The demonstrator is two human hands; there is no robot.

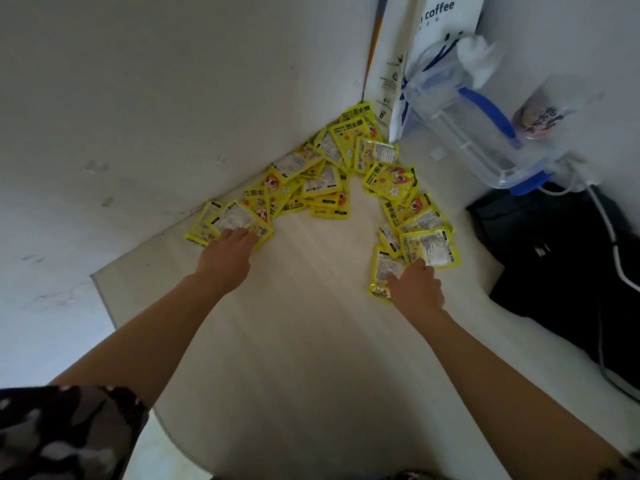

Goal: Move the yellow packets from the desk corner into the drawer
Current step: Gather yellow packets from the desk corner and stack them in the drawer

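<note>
Several yellow packets [325,174] lie fanned out in the far corner of the pale desk [304,306], against the white wall. My left hand [227,252] rests palm down on the packets at the left end of the pile [228,220], fingers spread over them. My right hand [417,287] lies on the packets at the right end [429,247], fingertips touching a packet by the desk surface. Neither hand has lifted a packet. No drawer is in view.
A clear plastic container with blue handles [485,133] leans at the right by a white coffee bag [440,32]. A black bag [568,258] with a white cable [609,237] lies at the desk's right side. The desk's left edge [104,299] drops to the floor.
</note>
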